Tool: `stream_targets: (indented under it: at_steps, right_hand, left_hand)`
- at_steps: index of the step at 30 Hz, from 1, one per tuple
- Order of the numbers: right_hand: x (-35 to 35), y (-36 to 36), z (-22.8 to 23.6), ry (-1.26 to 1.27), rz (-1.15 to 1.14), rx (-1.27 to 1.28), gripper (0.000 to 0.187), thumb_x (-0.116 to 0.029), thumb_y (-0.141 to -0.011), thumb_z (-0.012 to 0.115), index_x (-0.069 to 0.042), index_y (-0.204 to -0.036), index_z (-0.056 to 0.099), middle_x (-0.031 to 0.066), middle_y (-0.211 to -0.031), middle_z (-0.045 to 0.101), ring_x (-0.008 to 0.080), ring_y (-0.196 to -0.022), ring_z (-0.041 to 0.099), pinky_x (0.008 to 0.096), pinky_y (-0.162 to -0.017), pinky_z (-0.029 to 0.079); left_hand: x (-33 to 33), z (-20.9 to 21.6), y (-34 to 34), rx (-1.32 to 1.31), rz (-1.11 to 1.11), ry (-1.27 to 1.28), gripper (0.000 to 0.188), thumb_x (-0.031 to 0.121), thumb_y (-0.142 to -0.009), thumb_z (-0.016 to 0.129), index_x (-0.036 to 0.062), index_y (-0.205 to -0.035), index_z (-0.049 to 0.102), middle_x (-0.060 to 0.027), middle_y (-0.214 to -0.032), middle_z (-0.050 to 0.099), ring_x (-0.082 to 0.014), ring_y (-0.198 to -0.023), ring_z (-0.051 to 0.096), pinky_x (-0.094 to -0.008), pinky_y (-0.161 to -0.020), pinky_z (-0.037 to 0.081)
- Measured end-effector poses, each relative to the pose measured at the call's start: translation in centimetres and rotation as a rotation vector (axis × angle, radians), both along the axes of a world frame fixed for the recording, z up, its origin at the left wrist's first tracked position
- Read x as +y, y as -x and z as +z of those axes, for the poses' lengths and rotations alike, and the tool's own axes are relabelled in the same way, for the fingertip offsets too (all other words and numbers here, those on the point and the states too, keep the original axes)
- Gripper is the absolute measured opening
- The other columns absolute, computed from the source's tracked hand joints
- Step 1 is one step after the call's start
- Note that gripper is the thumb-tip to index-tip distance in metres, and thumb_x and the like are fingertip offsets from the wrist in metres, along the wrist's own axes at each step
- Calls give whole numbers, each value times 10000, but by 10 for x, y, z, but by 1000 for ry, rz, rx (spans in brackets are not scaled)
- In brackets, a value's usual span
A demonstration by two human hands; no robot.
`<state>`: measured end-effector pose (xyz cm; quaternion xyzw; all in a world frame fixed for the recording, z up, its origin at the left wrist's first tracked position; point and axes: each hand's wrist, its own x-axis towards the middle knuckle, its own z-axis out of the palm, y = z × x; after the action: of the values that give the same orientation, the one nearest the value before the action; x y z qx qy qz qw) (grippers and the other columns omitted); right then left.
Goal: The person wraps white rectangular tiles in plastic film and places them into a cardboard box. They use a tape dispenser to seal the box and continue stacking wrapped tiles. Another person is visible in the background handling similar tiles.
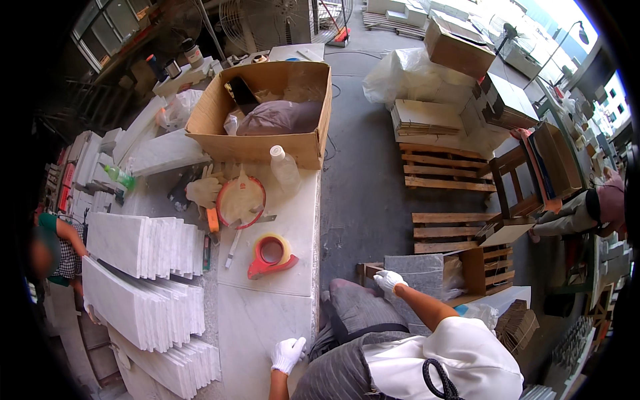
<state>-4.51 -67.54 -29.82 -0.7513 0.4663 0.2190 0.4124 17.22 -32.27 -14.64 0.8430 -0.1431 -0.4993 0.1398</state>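
Observation:
My left hand (288, 355), in a white glove, rests on the pale marble bench top (265, 320) near its right edge. Its fingers are curled in, and nothing shows in them. My right hand (389, 281), also gloved, is beside the bench at the left edge of a grey sheet (427, 277). Its fingers are bent, and what they hold, if anything, is hidden. A red tape dispenser (272, 268) with a tan roll lies on the bench ahead of my left hand. Beyond it are a red-rimmed round dish (241, 200), a white marker (233, 249) and a clear bottle (285, 170).
Upright stacks of white marble tiles (143, 300) line the bench's left. At its far end stands an open cardboard box (260, 143) with cloth inside. Wooden pallets (447, 167) lie across the aisle. One co-worker (63, 247) is at far left, another (600, 207) at far right.

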Motion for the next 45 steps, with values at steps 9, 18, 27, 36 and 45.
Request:
stream_targets:
  at_steps: [9,18,27,36,45]
  right_hand:
    - [-9,-46,62,-3,89,-75,491,-458,-958,472,-143,-1293,646,124,-1307,642,338,-1227,583,386,-1055,442]
    - [-119,-44,50,-1,-114,-122,487,-437,-951,498,-128,-1298,645,118,-1314,642,313,-1248,578,383,-1061,435]
    - [-304,-84,10,-57,106,-92,489,-475,-963,472,-155,-1279,664,96,-1346,623,313,-1273,554,387,-1076,420]
    - [-477,-76,21,15,-191,-367,468,-448,-965,511,-115,-1260,653,117,-1272,659,317,-1209,594,396,-1024,459]
    - [-523,-101,35,-86,-330,-588,452,-436,-968,520,-119,-1261,652,102,-1274,662,277,-1213,594,371,-1035,438]
  left_hand:
    - [-20,27,-6,77,-18,99,478,458,-916,545,52,-761,745,-84,-652,713,-176,-560,682,-316,-589,534]
    - [-51,19,-7,-41,-82,84,424,411,-917,531,63,-799,743,-109,-712,712,-236,-622,677,-372,-647,535]
    - [-332,-15,-71,-216,-270,164,387,375,-918,517,66,-821,728,-129,-768,705,-274,-687,669,-402,-680,529]
    - [-635,-66,-114,-271,-740,285,351,339,-919,503,68,-843,713,-149,-823,699,-312,-752,660,-432,-713,522]
    - [-810,-143,-120,-268,-1158,447,318,304,-920,489,70,-864,698,-169,-879,693,-350,-817,652,-461,-745,516]
